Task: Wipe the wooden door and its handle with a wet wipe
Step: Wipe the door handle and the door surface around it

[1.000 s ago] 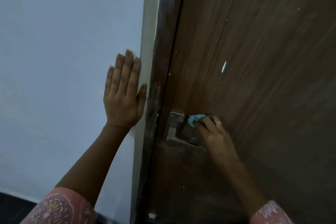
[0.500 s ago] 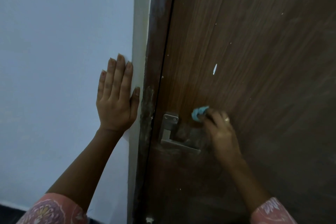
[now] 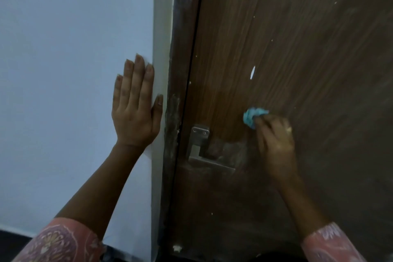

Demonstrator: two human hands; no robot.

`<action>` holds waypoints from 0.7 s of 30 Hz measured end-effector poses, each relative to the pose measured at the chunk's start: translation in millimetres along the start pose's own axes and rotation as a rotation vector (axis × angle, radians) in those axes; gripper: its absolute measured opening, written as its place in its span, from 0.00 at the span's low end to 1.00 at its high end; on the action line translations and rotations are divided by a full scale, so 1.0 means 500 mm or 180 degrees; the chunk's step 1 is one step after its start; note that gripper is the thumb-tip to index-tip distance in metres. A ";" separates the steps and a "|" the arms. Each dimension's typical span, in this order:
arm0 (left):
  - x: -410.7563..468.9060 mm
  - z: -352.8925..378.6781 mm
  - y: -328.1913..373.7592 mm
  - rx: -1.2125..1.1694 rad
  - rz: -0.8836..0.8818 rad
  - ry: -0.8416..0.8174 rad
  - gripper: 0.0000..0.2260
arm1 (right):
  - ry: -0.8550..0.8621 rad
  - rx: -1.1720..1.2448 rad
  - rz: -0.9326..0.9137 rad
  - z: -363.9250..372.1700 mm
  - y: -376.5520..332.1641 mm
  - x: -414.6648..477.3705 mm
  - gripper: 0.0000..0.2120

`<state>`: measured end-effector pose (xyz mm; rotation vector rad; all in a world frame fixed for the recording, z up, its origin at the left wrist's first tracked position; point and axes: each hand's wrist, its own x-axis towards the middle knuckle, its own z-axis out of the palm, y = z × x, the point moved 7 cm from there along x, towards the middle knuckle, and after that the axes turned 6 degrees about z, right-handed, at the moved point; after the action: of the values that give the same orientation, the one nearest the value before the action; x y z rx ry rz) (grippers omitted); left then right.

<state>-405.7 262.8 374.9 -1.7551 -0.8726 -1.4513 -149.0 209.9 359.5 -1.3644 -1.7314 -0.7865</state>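
Since the earlier frame the right hand has slid rightward off the handle, pinching the blue wet wipe against the wooden door. The left hand lies flat and open on the wall.

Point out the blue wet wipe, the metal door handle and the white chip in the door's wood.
blue wet wipe (image 3: 251, 117), head view, on its bunched middle.
metal door handle (image 3: 212, 164), head view, on the lever bar.
white chip (image 3: 252, 72), head view, at its centre.
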 end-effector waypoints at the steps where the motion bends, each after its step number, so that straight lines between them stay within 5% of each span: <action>1: 0.000 0.000 0.000 -0.0009 -0.0005 -0.0012 0.31 | 0.0181 0.0039 0.0145 -0.007 0.000 0.020 0.11; 3: -0.001 -0.001 0.000 -0.0009 -0.0019 -0.0017 0.31 | 0.0137 0.0098 -0.0089 0.008 -0.025 0.032 0.11; 7: -0.001 -0.002 0.000 0.0004 -0.0008 -0.0006 0.31 | -0.0795 -0.0286 -0.1123 0.089 -0.024 -0.102 0.15; 10: -0.003 0.000 0.002 0.0012 0.0009 -0.0015 0.31 | -0.0984 -0.0439 -0.1206 0.073 0.029 -0.166 0.19; 16: 0.000 -0.002 -0.002 0.0013 -0.0104 0.0022 0.30 | -0.0191 -0.0279 -0.0554 0.027 0.022 -0.075 0.12; 21: -0.001 -0.001 -0.003 0.0026 -0.0087 0.0036 0.31 | -0.1254 -0.1041 -0.1373 0.152 0.021 -0.250 0.20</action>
<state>-407.6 263.0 374.4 -1.7336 -0.8985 -1.4719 -139.2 215.1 213.3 -1.4471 -2.3342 -1.1343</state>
